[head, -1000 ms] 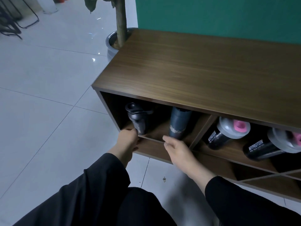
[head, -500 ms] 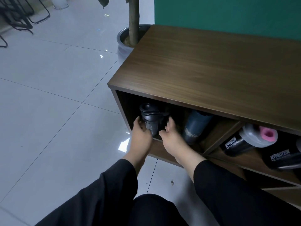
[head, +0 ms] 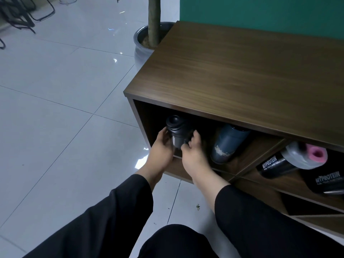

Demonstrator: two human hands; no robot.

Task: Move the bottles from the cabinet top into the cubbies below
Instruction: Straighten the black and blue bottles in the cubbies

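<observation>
A black shaker bottle (head: pixel 176 128) stands at the front of the leftmost cubby of the brown wooden cabinet (head: pixel 242 75). My left hand (head: pixel 161 148) grips its left side and my right hand (head: pixel 193 152) grips its right side. A dark blue bottle (head: pixel 226 143) leans in the same cubby, to the right. Two black bottles marked MYPROTEIN lie tilted in the cubby beyond: one with a grey lid and pink cap (head: pixel 290 160), the other (head: pixel 327 181) at the frame's right edge. The cabinet top carries no bottles.
A grey pot (head: pixel 141 45) with a tree trunk stands by the cabinet's far left corner. A green wall (head: pixel 260 12) backs the cabinet. Pale floor tiles (head: pixel 65 108) spread to the left, with black chair legs (head: pixel 20 13) at the far top left.
Both hands have moved from the cubby's front edge onto the black shaker bottle, one on each side. My right hand shifted left, away from the dark blue bottle.
</observation>
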